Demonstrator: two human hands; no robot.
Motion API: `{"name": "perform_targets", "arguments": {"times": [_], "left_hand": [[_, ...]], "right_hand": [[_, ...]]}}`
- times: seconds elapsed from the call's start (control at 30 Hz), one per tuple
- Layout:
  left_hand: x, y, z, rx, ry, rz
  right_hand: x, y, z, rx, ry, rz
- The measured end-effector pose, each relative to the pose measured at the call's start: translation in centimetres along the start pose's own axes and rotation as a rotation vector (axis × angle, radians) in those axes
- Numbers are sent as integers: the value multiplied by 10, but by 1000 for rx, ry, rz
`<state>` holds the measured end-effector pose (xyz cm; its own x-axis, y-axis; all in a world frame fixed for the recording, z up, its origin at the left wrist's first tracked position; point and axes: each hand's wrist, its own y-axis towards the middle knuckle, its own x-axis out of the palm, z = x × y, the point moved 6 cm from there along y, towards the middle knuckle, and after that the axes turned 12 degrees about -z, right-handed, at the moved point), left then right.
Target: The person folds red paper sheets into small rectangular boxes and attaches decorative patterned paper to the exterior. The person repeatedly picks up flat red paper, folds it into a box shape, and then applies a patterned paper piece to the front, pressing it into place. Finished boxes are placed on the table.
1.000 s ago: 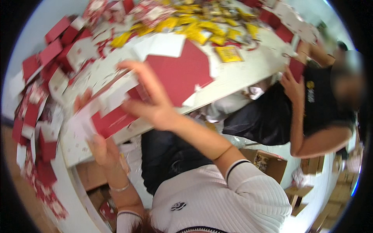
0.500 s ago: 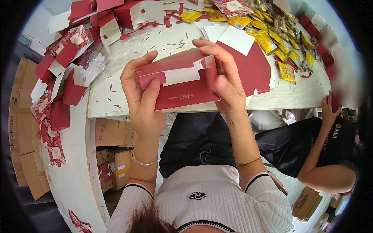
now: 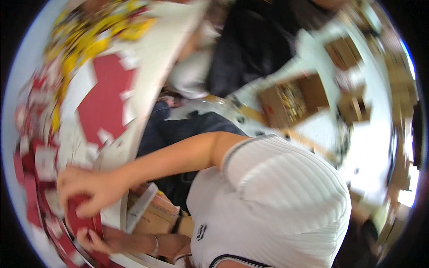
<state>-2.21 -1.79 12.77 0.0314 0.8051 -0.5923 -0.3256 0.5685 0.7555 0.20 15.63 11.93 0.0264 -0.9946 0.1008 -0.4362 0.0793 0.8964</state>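
In the head view, much is blurred. The right hand (image 3: 96,187) curves over the top of a deep-red folded card box (image 3: 87,222), its thumb on one side and fingers on the other, apparently gripping it. Just below it, the left hand (image 3: 96,241) has its fingertips against the box; whether they pinch or merely steady it, I cannot tell.

Left of both hands spreads a jumbled heap of red and white card boxes and patterned pieces (image 3: 31,192); whether the held box touches it is unclear. Above the right hand, flat deep-red card sheets (image 3: 105,109) lie on a white table (image 3: 154,44), and beyond them a pile of shiny yellow packets (image 3: 96,47).

Squeezing unevenly could crease the thin card or spring a flap. Swinging the box left could knock the heap, which looks loosely stacked.
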Motion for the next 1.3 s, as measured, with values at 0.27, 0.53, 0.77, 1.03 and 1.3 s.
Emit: {"name": "perform_targets", "arguments": {"times": [0.27,0.53,0.77,1.03,1.3], "left_hand": [[38,41,37,-191,-478,243],[26,32,24,-107,-398,203],[35,19,20,-317,-595,351],[29,-7,66,106,348,174],[15,-19,0,-422,-406,489]], "right_hand": [[3,5,0,-90,-247,63],[6,14,-7,-92,-236,-98],[-20,6,-39,-28,74,-98],[-10,-11,11,872,793,-123],[-53,7,3,479,-198,-420]]}}
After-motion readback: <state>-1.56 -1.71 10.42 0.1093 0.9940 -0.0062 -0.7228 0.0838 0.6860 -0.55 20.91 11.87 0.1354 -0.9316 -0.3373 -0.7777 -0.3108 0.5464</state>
